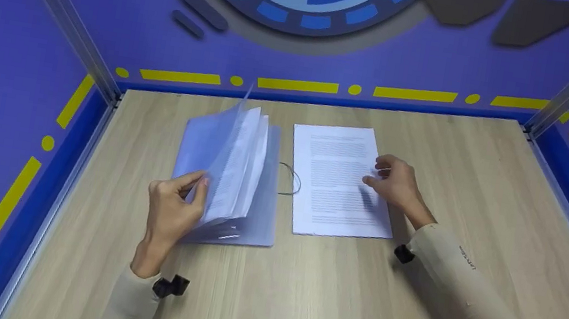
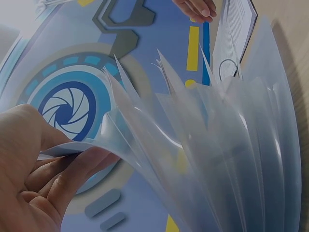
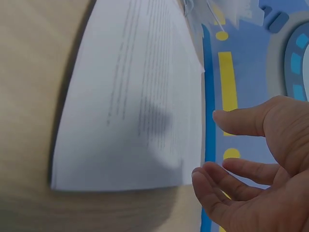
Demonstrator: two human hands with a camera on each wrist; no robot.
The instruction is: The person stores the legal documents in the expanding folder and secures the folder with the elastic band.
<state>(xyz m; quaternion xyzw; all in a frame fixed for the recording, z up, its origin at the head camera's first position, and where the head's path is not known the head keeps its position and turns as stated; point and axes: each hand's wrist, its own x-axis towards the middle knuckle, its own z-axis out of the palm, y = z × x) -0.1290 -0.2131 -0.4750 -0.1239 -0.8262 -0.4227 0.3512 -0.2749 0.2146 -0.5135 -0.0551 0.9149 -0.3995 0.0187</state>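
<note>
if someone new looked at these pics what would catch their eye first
Probably the clear folder fanned open left of centre on the table, its leaves pinched by the left hand. Next might come the printed pages lying flat just to its right, with the right hand over their right edge. Behind it all, the big round emblem stands out on the purple back wall.

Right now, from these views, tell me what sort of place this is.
Probably a booth set up for tabletop work: printed blue-purple panels stand behind and beside the wood-look table, metal posts rise at its far corners, and a clear folder and printed sheets lie on it.
</note>
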